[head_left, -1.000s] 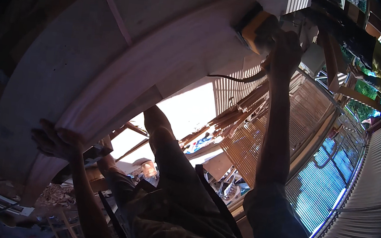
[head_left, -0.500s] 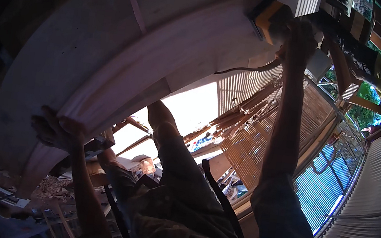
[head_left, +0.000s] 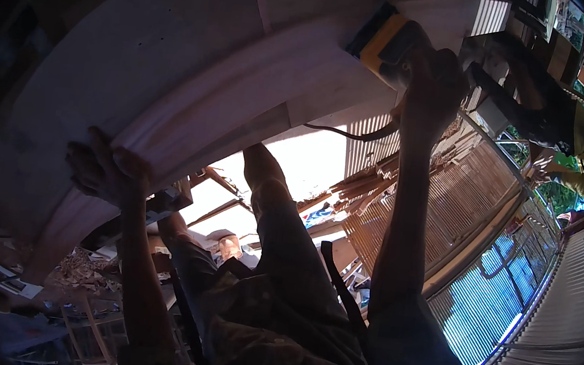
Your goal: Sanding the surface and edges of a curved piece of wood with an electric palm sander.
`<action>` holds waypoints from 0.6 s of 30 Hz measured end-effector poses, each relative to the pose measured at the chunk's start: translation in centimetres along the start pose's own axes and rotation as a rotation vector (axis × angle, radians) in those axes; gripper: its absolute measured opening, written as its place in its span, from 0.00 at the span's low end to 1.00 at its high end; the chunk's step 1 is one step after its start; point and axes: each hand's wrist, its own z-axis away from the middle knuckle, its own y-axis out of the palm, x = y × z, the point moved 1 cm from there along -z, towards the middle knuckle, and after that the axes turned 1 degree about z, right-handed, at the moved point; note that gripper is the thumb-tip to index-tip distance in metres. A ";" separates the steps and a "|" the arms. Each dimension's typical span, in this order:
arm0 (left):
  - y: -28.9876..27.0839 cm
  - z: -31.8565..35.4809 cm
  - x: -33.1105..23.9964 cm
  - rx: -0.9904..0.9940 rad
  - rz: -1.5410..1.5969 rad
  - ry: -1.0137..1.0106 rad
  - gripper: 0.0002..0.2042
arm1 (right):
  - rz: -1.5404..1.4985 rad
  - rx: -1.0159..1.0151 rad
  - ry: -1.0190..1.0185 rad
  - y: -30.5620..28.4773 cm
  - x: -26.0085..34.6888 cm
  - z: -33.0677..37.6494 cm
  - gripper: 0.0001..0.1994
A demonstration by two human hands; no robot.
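My right hand point(head_left: 436, 76) is wrapped around a black and yellow power sander point(head_left: 389, 45), whose flat end lies against a large, pale curved wooden panel point(head_left: 192, 108). A dark cord point(head_left: 346, 131) trails from the sander below that hand. Lower left, my left hand point(head_left: 107, 171) lies on the panel's curved raised band, its fingers stretched out and holding nothing. The sander's underside is hidden.
Beside the sander, a person in dark and yellow clothing point(head_left: 582, 138) reaches in from the right. Wood strips point(head_left: 372, 181) and slatted panels point(head_left: 435, 207) lie below. Wood shavings point(head_left: 81, 270) are heaped at the lower left. Corrugated sheeting point(head_left: 543, 330) stands at right.
My right hand has brought the sander leftward along the panel. My left hand stays on the curved band, while the whole view has shifted slightly.
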 end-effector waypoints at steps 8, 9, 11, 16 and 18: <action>0.1 0.3 0.2 0.003 0.039 -0.015 0.27 | -0.066 -0.004 -0.057 -0.2 0.6 0.4 0.27; 0.3 0.4 0.3 0.012 0.027 -0.025 0.26 | 0.022 0.087 0.101 -0.2 2.6 2.7 0.26; 0.3 0.3 0.2 0.005 0.034 -0.027 0.26 | 0.064 0.085 -0.236 0.1 4.4 7.4 0.34; 0.2 0.3 0.3 0.008 0.040 -0.026 0.26 | 0.025 0.180 -0.395 0.6 9.5 14.8 0.44; 0.1 0.3 0.8 0.007 0.029 -0.021 0.26 | 0.006 0.160 -0.424 1.1 9.6 14.1 0.43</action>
